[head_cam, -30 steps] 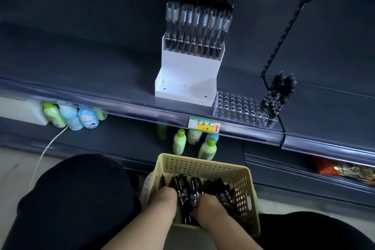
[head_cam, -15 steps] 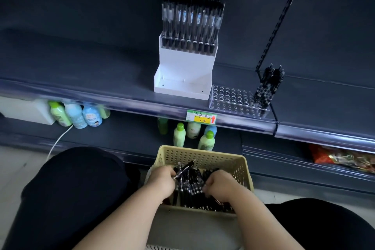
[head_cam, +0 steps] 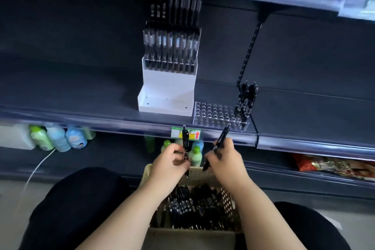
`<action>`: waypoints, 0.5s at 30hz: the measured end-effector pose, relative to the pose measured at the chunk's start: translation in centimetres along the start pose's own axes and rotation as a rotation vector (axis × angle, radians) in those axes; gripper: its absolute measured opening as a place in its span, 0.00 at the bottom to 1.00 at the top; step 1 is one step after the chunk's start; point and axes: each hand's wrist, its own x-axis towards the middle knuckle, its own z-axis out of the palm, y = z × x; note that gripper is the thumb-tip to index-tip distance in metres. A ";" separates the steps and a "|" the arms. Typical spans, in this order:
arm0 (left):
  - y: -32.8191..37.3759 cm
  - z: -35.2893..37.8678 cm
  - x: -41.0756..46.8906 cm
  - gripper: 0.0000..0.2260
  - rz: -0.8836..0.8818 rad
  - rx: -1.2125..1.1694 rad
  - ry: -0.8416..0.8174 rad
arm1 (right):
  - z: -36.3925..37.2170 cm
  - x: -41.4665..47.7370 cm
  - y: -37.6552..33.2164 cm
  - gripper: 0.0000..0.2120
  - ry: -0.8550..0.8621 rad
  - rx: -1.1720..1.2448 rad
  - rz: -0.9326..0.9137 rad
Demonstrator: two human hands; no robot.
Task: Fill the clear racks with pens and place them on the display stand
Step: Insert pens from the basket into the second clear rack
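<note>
Left hand [head_cam: 170, 164], right hand [head_cam: 225, 160] risen; held pens [head_cam: 185, 137] near-upright, tips down.

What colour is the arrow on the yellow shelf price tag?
Red arrow, seen best in head view.

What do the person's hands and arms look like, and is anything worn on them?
The left hand and the right hand are bare: no gloves, no ring in view. Both forearms are bare too, as far as the picture's lower edge; no sleeve, watch or bracelet shows. Small marks cannot be told in this dim picture.
</note>
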 end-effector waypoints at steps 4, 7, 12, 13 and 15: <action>3.1 1.0 2.0 0.12 0.092 -0.091 0.029 | -2.8 1.9 -1.8 0.07 0.128 0.060 -0.063; 5.1 1.2 4.1 0.09 0.162 -0.123 0.028 | -5.7 4.1 -3.2 0.07 0.273 -0.004 -0.153; 10.4 1.3 8.1 0.10 0.358 -0.121 0.026 | -11.0 8.2 -6.1 0.32 0.491 0.199 -0.274; 11.5 1.4 9.0 0.12 0.382 -0.145 0.013 | -11.8 9.0 -6.5 0.35 0.522 0.200 -0.296; 13.1 1.8 10.4 0.15 0.414 -0.172 -0.027 | -12.7 10.1 -6.9 0.38 0.567 0.189 -0.326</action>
